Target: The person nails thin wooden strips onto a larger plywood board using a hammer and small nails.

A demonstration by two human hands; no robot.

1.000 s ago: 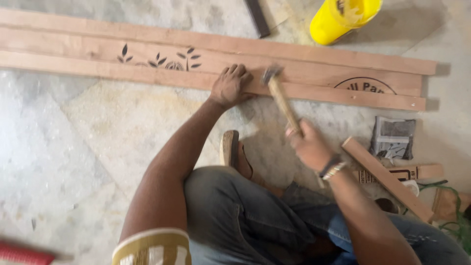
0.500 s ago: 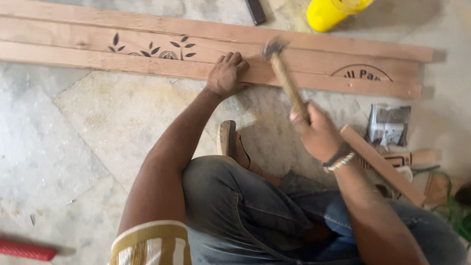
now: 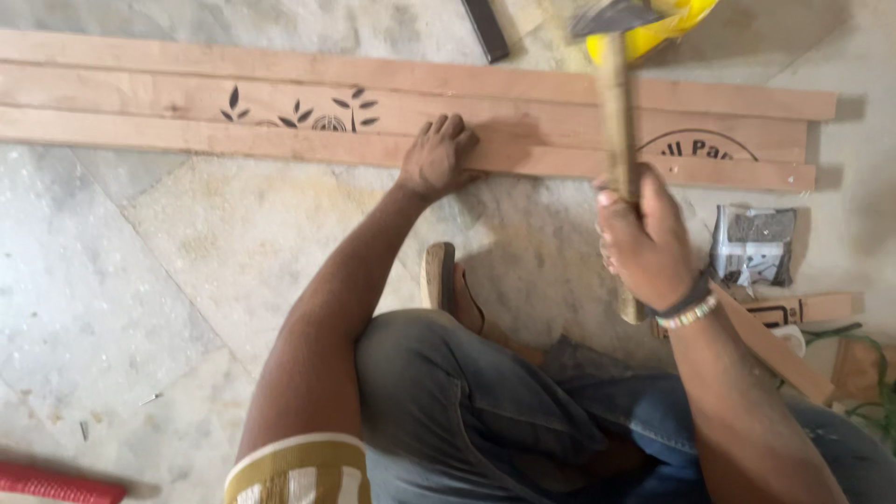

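left hand lies flat, arm stretched forward; right hand is fisted, raised upright, wrist banded.

The wooden boards are pale reddish-tan, the middle one stamped with black leaf motifs and, farther right, a black arch with black lettering. Below the boards, the stone floor is mottled grey-white with cream patches and thin dark joint lines. The hammer has a light tan wooden handle and a dark grey head. Above the boards, a bright yellow container sits by a black bar. The jeans are blue-grey. The sleeve cuff is mustard with white stripes. The wristband is black beside pale beads. A red object lies far below the boards.
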